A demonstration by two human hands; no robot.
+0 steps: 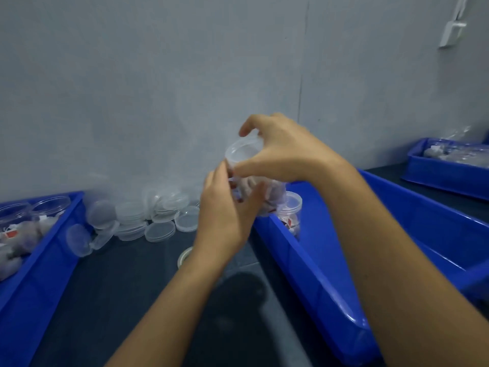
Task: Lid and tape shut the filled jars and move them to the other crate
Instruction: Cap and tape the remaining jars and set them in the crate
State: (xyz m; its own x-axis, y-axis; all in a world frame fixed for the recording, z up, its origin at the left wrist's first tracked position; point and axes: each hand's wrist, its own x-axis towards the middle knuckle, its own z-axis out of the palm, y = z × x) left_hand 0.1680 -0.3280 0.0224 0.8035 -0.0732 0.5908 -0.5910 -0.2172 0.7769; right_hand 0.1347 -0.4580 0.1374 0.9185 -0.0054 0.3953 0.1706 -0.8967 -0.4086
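Note:
A clear filled jar [246, 186] is held tilted in the air above the dark table. My left hand [227, 207] grips its body from below. My right hand [280, 152] curls its fingers round the clear lid [243, 151] on the jar's mouth. One lidded jar [289, 210] stands in the far corner of the blue crate [330, 274] on the right. The blue crate [39, 260] on the left holds several open filled jars [16, 215]. A tape roll [185, 256] lies on the table, half hidden by my left wrist.
A heap of loose clear lids [148, 215] lies against the grey wall between the two crates. A third blue crate [447, 165] with clear packets stands at the far right. The dark table [127, 300] runs between the crates.

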